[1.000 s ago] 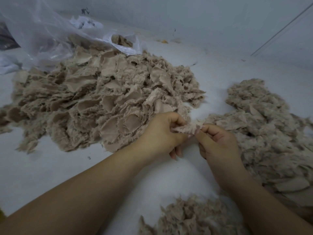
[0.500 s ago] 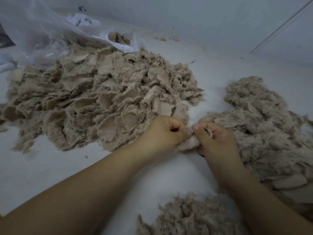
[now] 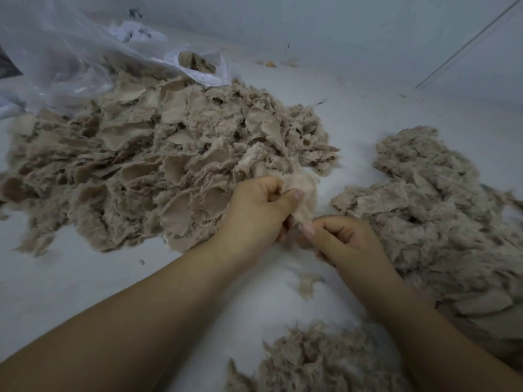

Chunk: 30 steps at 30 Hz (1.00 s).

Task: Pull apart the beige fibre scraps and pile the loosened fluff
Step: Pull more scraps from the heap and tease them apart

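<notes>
Head view: both hands pinch one beige frayed fibre scrap (image 3: 301, 193) between the heaps.

The left hand (image 3: 259, 213) curls thumb and fingers on its upper part; the right hand (image 3: 343, 241) nips the lower edge. Judged risk: a shallow pinch slips, or loosened tufts drift onto the unpicked beige scrap heap (image 3: 158, 171) rather than the fluffy beige pile (image 3: 435, 210).

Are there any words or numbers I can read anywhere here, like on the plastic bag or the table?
None: no word, number or brand shows anywhere.
The clear plastic bag is plain.
The crumpled white scrap behind it has dark marks, too blurred to tell if they are letters.
The white table and the beige scrap pile carry no writing.
</notes>
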Each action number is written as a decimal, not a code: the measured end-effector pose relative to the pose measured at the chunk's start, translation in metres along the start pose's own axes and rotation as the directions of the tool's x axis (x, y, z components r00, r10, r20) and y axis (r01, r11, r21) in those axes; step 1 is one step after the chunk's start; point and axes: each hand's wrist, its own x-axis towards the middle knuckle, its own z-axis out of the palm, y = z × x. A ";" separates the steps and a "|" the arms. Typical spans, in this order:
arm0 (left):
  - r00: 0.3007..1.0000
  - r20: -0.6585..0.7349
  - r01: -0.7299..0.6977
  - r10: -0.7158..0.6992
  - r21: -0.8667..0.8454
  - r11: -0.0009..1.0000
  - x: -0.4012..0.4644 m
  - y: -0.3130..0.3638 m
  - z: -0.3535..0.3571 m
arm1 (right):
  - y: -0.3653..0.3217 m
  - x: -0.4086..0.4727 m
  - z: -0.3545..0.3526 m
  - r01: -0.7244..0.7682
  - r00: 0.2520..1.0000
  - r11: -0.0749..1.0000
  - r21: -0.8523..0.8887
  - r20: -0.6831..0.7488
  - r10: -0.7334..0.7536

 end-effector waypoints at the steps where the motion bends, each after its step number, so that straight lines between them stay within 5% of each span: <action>1: 0.999 0.034 0.016 -0.017 0.015 1.000 0.000 0.001 0.000 | -0.001 0.001 0.000 -0.004 0.999 1.000 0.020 -0.038 0.004; 9: 0.962 0.231 0.157 -0.145 -0.038 0.987 -0.003 0.001 0.003 | 0.006 0.006 -0.002 -0.063 0.982 0.991 0.115 -0.171 0.082; 13: 0.981 0.119 -0.174 0.155 0.171 0.970 -0.001 -0.006 0.000 | 0.008 0.005 -0.002 -0.066 0.984 0.988 0.141 -0.155 0.088; 17: 0.904 0.240 -0.424 0.354 0.390 0.817 -0.002 -0.005 0.000 | 0.007 0.006 0.000 -0.062 0.984 0.993 0.104 -0.157 0.078; 20: 0.838 0.221 -0.503 0.498 0.665 0.552 0.005 -0.002 -0.012 | 0.011 0.007 -0.003 -0.124 0.948 0.990 0.073 -0.285 0.140; 24: 0.883 0.314 -0.348 0.347 0.937 0.038 0.013 0.003 -0.028 | 0.013 0.007 -0.007 -0.132 0.882 0.975 0.180 -0.428 0.198; 26: 0.866 0.368 -0.366 0.338 0.928 -0.074 0.009 0.008 -0.026 | 0.010 0.007 -0.007 -0.115 0.863 0.970 0.212 -0.463 0.204; 30: 0.713 0.521 -0.503 0.469 0.846 -0.175 -0.002 0.011 -0.010 | 0.008 0.006 -0.008 -0.089 0.842 0.966 0.243 -0.499 0.203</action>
